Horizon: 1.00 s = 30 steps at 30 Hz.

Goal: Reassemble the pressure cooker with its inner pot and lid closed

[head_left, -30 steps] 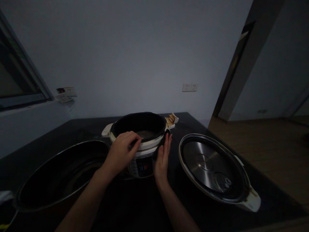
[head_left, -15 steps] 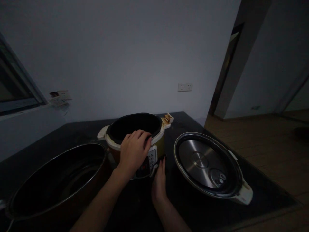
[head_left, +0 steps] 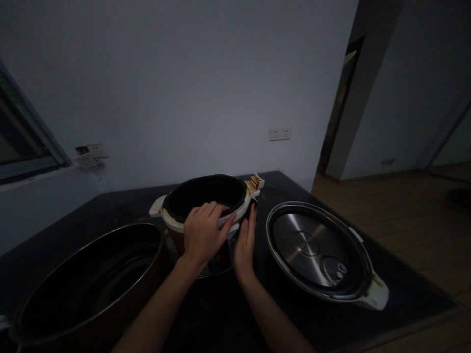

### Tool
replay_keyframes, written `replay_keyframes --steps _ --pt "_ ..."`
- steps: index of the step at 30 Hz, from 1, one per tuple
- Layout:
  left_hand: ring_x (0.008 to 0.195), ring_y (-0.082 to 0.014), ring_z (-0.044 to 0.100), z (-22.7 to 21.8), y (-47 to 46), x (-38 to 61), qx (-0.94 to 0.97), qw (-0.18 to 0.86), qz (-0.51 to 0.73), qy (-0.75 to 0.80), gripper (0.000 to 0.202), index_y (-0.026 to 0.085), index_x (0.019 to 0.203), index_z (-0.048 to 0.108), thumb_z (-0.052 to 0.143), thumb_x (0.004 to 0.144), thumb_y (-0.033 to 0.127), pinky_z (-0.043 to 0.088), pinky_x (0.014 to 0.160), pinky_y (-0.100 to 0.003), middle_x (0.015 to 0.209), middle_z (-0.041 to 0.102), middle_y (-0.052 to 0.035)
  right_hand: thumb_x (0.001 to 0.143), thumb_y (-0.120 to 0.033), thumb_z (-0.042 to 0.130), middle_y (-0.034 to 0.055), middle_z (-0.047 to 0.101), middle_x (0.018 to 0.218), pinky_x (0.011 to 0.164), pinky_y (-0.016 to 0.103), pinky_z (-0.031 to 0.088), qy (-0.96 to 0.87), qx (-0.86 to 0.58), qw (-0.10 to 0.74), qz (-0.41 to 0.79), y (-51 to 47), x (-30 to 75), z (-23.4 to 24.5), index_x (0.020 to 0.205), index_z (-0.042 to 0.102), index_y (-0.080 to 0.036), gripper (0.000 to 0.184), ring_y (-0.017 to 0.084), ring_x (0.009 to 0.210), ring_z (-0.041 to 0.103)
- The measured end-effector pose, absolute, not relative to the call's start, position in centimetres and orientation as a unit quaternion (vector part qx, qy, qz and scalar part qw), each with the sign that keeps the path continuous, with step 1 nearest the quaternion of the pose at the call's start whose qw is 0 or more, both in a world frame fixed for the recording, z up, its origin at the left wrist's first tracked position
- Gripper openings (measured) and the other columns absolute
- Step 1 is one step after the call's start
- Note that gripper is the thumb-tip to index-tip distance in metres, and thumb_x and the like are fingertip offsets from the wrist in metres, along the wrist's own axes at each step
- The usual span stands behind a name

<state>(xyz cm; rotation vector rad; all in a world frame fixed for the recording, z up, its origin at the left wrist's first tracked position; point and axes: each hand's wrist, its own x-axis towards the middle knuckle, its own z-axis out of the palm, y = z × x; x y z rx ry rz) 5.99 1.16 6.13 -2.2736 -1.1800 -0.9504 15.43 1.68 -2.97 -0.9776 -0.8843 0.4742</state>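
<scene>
An electric pressure cooker (head_left: 175,234) with a white rim and a black inner pot (head_left: 206,189) stands lidless in front of me. My left hand (head_left: 206,233) grips its near rim, fingers curled over the edge and thumb along the outside. My right hand (head_left: 245,247) is upright against the cooker's right side, fingers pressed together. A dark patch shows at its fingertips; it may be something held, but I cannot make it out. Most of the control panel is hidden behind my hands. The cooker's lid (head_left: 307,245) lies to the right, its metal underside up.
A large dark pan (head_left: 91,314) with a thin bright rim stands at the left, close to the cooker. All are on a black countertop (head_left: 401,289). Wall sockets (head_left: 280,134) are behind, with a damaged socket (head_left: 96,150) near the window. The counter's right edge drops to the floor.
My right hand has slid up the cooker's side towards the rim, the dark patch at its fingertips moving too. My left hand stays on the rim, slightly lower.
</scene>
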Motion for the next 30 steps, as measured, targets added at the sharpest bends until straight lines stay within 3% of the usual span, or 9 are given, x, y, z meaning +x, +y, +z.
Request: replay_keyframes --steps 6,11,15,18,22,26,30 --pt "0.08 -0.0219 0.064 6.0 2.0 3.9 -0.817 0.195 -0.356 -0.41 0.022 0.021 0.092 0.066 0.054 0.092 0.04 0.041 0.071 -0.036 0.082 0.069 -0.0039 0.09 -0.059 0.032 0.0112 0.033 0.156 0.118 0.044 0.02 -0.294 -0.485 0.751 0.338 4.3 16.8 -7.4 0.147 0.038 -0.018 0.07 0.019 0.144 0.029" --pt "0.076 -0.0211 0.063 6.4 2.5 2.4 -0.822 0.166 -0.363 -0.406 0.025 0.021 0.084 0.066 0.054 0.091 0.041 0.04 0.068 -0.035 0.076 0.067 -0.003 0.09 -0.06 0.031 0.0098 0.02 0.161 0.118 0.046 0.019 -0.256 -0.508 0.734 0.372 2.3 14.5 -9.6 0.153 0.024 -0.021 0.074 0.019 0.147 0.022" --pt "0.074 -0.0192 0.062 6.6 2.5 2.2 -0.822 0.135 -0.377 -0.404 0.029 0.02 0.079 0.065 0.049 0.094 0.04 0.04 0.069 -0.034 0.074 0.068 -0.0021 0.096 -0.05 0.033 0.004 0.01 0.163 0.12 0.048 0.007 -0.377 -0.5 0.726 0.286 -1.0 12.2 -7.0 0.153 0.024 -0.025 0.063 0.019 0.15 0.005" --pt "0.072 -0.0173 0.062 6.6 2.5 2.1 -0.816 0.121 -0.39 -0.409 0.032 0.021 0.075 0.064 0.048 0.094 0.04 0.04 0.069 -0.032 0.072 0.068 -0.0009 0.1 -0.041 0.031 0.0 0.012 0.163 0.118 0.054 0.005 -0.506 -0.476 0.694 0.187 -1.7 12.0 -4.5 0.151 0.028 -0.031 0.052 0.021 0.15 0.003" --pt "0.071 -0.0166 0.062 6.6 2.5 2.0 -0.816 0.112 -0.391 -0.412 0.032 0.021 0.073 0.064 0.048 0.094 0.04 0.04 0.068 -0.032 0.071 0.068 -0.0003 0.101 -0.036 0.028 -0.0034 0.007 0.163 0.117 0.058 0.005 -0.563 -0.473 0.669 0.106 -0.6 12.5 -3.0 0.15 0.025 -0.035 0.05 0.021 0.15 0.0" --pt "0.07 -0.0168 0.061 6.5 2.5 1.8 -0.813 0.117 -0.392 -0.415 0.032 0.021 0.073 0.063 0.048 0.094 0.039 0.04 0.068 -0.032 0.071 0.067 -0.0004 0.101 -0.037 0.025 0.0004 0.008 0.163 0.118 0.056 0.004 -0.524 -0.495 0.687 0.097 0.0 12.3 -3.7 0.152 0.022 -0.031 0.052 0.019 0.15 0.001" --pt "0.071 -0.017 0.061 6.5 2.5 1.7 -0.814 0.111 -0.39 -0.417 0.03 0.021 0.073 0.063 0.05 0.093 0.039 0.04 0.068 -0.032 0.071 0.066 -0.0007 0.099 -0.043 0.026 0.0073 0.011 0.163 0.118 0.051 0.003 -0.426 -0.514 0.725 0.17 0.6 12.7 -5.0 0.153 0.021 -0.021 0.059 0.018 0.15 0.005"
